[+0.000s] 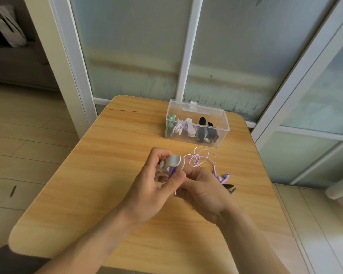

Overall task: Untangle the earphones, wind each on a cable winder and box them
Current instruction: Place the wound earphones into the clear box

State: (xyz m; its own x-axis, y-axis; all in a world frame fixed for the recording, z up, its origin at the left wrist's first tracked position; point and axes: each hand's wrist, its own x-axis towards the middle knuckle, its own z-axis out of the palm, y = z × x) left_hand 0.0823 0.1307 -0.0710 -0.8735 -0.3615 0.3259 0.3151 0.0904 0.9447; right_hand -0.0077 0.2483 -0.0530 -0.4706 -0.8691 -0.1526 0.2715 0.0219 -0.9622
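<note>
Left hand (156, 186) gripping white cable winder (173, 162) above table (87, 175); right hand (201, 189) seemingly pinching purple earphone cable (200, 158). Feed steadily, keep turns snug; clear box (196, 123) beyond.

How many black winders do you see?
3: two stand inside the clear box at its right end; one lies on the table beside the right hand. Others may be hidden.

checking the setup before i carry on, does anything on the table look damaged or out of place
One thing: a thin dark crack runs in from the far left edge of the wooden table. Otherwise nothing stands out. A black cable winder lies loose beside the right hand, outside the clear box.
</note>
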